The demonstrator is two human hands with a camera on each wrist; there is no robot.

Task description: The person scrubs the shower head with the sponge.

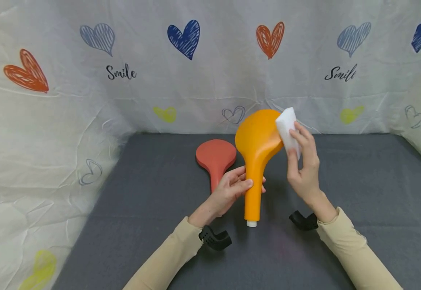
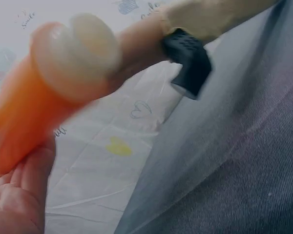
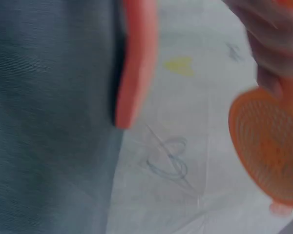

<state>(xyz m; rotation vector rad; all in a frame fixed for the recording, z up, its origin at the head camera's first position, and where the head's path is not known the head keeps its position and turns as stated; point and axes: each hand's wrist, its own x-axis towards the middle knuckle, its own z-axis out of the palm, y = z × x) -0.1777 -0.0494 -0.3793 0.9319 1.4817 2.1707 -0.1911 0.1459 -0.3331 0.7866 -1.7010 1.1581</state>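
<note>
Gripping orange shower head (image 1: pixel 258 141) in left hand (image 1: pixel 230 191), between thumb and fingers. Pinching white sponge (image 1: pixel 287 129) in right hand (image 1: pixel 306 168), at shower head's edge.

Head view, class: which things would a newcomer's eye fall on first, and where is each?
Most likely the bright orange shower head, held up by its handle near the middle in the left hand. Next comes the white block between the fingers of the right hand, at the shower head's right edge in the picture. Behind the left hand, a red paddle-shaped piece stands out against the dark grey cloth.
</note>
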